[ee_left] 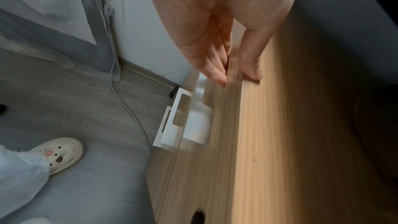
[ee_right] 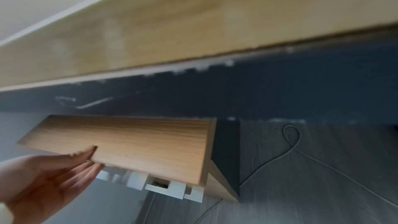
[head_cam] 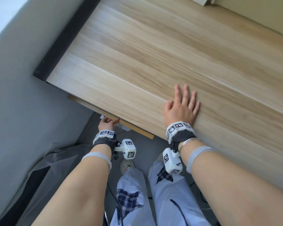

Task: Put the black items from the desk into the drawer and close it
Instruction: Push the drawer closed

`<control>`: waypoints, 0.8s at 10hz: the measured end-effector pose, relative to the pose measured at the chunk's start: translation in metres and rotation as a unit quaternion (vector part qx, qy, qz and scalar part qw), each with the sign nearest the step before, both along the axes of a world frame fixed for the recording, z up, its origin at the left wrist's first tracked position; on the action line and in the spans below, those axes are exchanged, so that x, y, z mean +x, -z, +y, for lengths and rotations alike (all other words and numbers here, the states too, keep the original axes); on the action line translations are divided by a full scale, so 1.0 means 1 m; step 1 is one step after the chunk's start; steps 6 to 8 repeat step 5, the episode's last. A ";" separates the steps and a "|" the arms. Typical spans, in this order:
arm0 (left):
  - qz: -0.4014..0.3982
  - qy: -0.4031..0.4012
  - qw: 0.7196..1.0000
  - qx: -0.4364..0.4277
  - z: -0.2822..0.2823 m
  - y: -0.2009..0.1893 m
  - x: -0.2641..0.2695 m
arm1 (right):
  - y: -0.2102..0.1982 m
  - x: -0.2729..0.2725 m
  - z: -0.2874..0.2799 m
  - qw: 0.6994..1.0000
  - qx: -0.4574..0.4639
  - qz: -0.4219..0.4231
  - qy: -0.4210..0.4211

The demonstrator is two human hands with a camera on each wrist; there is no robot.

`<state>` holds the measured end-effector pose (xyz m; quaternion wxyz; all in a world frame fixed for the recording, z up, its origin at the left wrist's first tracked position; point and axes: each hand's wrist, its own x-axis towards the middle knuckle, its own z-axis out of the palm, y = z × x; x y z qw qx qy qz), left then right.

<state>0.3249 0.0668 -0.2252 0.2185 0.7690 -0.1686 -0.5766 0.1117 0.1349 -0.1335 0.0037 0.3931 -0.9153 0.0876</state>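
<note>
Head view first: right hand lies flat, fingers straight and spread, on the bare wooden table; no black items show on it, so closing appears to be the step in hand. Left hand reaches under the near edge to the drawer, which sticks out only slightly. Left wrist view: fingers and thumb pinch the drawer front's lower edge, white fittings just beside them. Right wrist view: same pinch, the front not yet flush. Better, I judge, to release the pinch and push with a flat palm, straight along the runners, keeping fingertips clear of the closing gap while the right hand steadies the table.
</note>
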 end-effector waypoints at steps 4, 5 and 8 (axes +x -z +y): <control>-0.090 0.166 0.981 0.032 -0.013 -0.002 0.006 | -0.003 0.002 0.000 1.000 0.003 -0.014 0.006; -0.130 0.279 0.951 0.037 -0.015 -0.024 0.005 | -0.007 0.002 -0.002 1.000 0.000 -0.013 0.009; -0.130 0.279 0.951 0.037 -0.015 -0.024 0.005 | -0.007 0.002 -0.002 1.000 0.000 -0.013 0.009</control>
